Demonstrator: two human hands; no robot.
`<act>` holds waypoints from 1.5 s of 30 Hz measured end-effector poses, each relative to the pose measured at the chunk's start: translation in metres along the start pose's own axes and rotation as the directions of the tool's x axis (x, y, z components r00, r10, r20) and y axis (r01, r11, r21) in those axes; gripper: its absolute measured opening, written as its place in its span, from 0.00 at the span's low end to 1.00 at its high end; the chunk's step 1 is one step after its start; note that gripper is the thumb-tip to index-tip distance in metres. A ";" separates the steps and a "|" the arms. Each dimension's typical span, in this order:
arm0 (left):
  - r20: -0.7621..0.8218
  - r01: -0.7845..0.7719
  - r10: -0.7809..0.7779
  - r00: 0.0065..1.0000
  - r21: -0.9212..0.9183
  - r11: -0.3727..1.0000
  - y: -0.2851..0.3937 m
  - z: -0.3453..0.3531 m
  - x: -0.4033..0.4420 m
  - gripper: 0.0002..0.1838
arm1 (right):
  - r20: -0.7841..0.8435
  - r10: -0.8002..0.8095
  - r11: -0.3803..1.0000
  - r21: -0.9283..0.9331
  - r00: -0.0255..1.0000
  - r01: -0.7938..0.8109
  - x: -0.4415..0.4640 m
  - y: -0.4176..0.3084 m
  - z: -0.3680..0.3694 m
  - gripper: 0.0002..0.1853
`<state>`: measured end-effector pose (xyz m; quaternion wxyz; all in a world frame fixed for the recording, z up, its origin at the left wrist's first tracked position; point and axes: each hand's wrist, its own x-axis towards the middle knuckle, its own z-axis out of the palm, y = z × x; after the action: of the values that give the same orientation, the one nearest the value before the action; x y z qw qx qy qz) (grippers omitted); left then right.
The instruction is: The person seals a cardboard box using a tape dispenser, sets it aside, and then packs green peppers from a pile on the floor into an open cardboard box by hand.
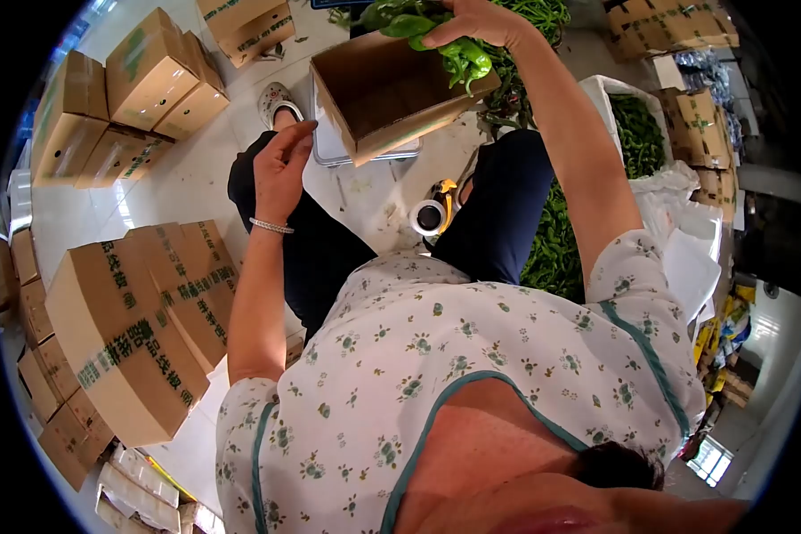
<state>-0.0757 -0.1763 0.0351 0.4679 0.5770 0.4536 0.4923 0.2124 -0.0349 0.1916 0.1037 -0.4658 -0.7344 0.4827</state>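
Note:
My right hand [485, 22] is closed around several long green peppers [463, 62], which hang over the back right edge of an open cardboard box [418, 132]. The inside of the box that shows is bare brown cardboard. It stands on a pale, flat platform [329, 147] on the floor in front of me. My left hand [280, 173], with a bracelet at the wrist, hovers by my left knee, left of the box. Its fingers are loosely bent, the thumb is a little apart, and nothing shows in them.
A tape dispenser [442, 200] with a tape roll lies between my feet. Green peppers [552, 240] are heaped by my right leg, and more fill a white foam box [601, 93]. Closed cartons [151, 71] stand at the far left, with larger taped cartons [142, 320] nearer.

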 end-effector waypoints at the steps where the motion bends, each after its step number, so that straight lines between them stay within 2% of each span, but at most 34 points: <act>1: 0.001 0.007 -0.007 1.000 0.000 1.000 0.000 0.001 0.004 0.11 | 0.043 0.011 0.988 -0.157 0.999 -0.004 0.006 -0.004 -0.001 0.45; 5: 0.021 0.012 -0.011 1.000 -0.058 0.998 -0.011 0.010 0.007 0.12 | 0.187 -0.070 0.870 -0.469 0.980 0.151 0.017 0.005 0.004 0.45; 6: 0.021 0.014 -0.013 1.000 -0.063 0.998 -0.015 0.009 0.006 0.12 | 0.190 -0.007 0.858 -0.504 0.982 0.104 0.018 0.001 0.009 0.44; 9: 0.027 0.044 -0.042 0.999 -0.070 0.997 -0.025 0.008 0.004 0.12 | 0.202 0.060 0.856 -0.515 0.978 0.053 0.032 0.020 0.012 0.42; 10: 0.039 0.050 -0.047 0.998 -0.078 0.996 -0.027 0.009 0.002 0.12 | 0.188 0.058 0.815 -0.576 0.981 0.062 0.029 0.023 0.015 0.38; 14: 0.053 0.079 -0.076 0.996 -0.045 0.996 -0.023 0.008 0.004 0.12 | 0.154 0.067 0.844 -0.536 0.986 0.026 0.032 0.049 0.022 0.31; 17: 0.051 0.072 -0.069 0.996 -0.075 0.995 -0.016 0.016 0.010 0.12 | -0.035 -0.044 0.868 -0.496 0.998 0.021 0.016 0.082 0.020 0.30; 18: 0.060 0.070 -0.065 0.996 -0.084 0.994 -0.015 0.018 0.011 0.12 | -0.084 0.034 0.885 -0.461 0.996 -0.069 0.010 0.077 0.020 0.29; 19: 0.069 0.067 -0.061 0.996 -0.094 0.993 -0.015 0.020 0.013 0.11 | -0.138 0.265 0.947 -0.146 0.954 -0.285 -0.007 0.042 0.025 0.26; 21: 0.082 0.062 -0.052 0.995 -0.113 0.992 -0.015 0.021 0.017 0.11 | -0.089 0.079 0.974 -0.206 0.993 -0.096 -0.002 0.065 0.015 0.23; 22: 0.090 0.061 -0.051 0.995 -0.115 0.991 -0.015 0.025 0.019 0.11 | -0.165 -0.089 0.951 -0.306 0.982 0.035 -0.003 0.080 0.015 0.22; 24: 0.109 0.064 -0.052 0.993 -0.108 0.992 -0.012 0.031 0.022 0.12 | -0.255 -0.428 0.815 -0.523 0.867 0.249 -0.005 0.091 0.021 0.20; 26: 0.129 0.072 -0.060 0.990 -0.090 0.993 -0.008 0.036 0.024 0.12 | -0.340 -0.111 0.966 -0.260 0.934 0.021 -0.015 0.078 0.023 0.19; 27: 0.110 0.071 -0.060 0.992 -0.106 0.992 -0.006 0.035 0.025 0.12 | -0.339 0.052 0.988 -0.119 0.939 -0.098 -0.020 0.057 0.027 0.19; 29: 0.090 0.064 -0.052 0.995 -0.138 0.988 -0.004 0.040 0.026 0.14 | -0.386 0.203 0.976 0.006 0.900 -0.218 -0.046 0.017 0.041 0.19; 30: 0.097 0.115 -0.095 0.991 -0.217 0.970 0.004 0.044 0.025 0.15 | -0.408 0.271 0.961 0.067 0.872 -0.267 -0.053 0.006 0.042 0.19; 31: 0.105 0.155 -0.130 0.986 -0.291 0.944 0.017 0.049 0.026 0.17 | -0.452 0.077 0.996 -0.002 0.889 -0.088 -0.055 0.046 0.046 0.34; 32: 0.112 0.189 -0.159 0.981 -0.363 0.912 0.031 0.053 0.027 0.18 | -0.470 -0.027 1.000 -0.025 0.882 0.018 -0.059 0.057 0.055 0.30; 33: 0.168 0.211 -0.151 0.974 -0.448 0.868 0.043 0.056 0.027 0.23 | -0.413 -0.003 0.991 0.121 0.911 0.058 -0.073 0.042 0.064 0.24; 35: 0.170 0.191 -0.107 0.980 -0.613 0.766 0.069 0.068 0.021 0.23 | -0.422 -0.051 0.974 0.179 0.905 0.139 -0.087 0.024 0.087 0.22; 38: 0.234 0.203 -0.029 0.972 -0.771 0.604 0.081 0.071 0.021 0.21 | -0.501 -0.190 0.959 0.090 0.844 0.269 -0.106 0.006 0.108 0.21; 41: 0.212 0.193 -0.027 0.977 -0.822 0.536 0.099 0.076 0.011 0.17 | -0.440 -0.355 0.934 -0.201 0.825 0.294 -0.129 -0.010 0.118 0.24; 42: 0.230 0.162 0.068 0.971 -0.840 0.518 0.096 0.073 0.008 0.14 | -0.475 -0.418 0.908 -0.240 0.774 0.344 -0.132 -0.008 0.122 0.28; 45: 0.202 0.056 0.268 0.942 -0.883 0.467 0.099 0.070 0.007 0.14 | -0.633 -0.370 0.906 -0.086 0.680 0.413 -0.152 -0.014 0.119 0.30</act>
<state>0.0010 -0.1913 0.1282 0.7303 0.3521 0.0191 0.5851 0.2151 -0.2280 0.1870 0.4612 -0.4294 -0.7218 0.2861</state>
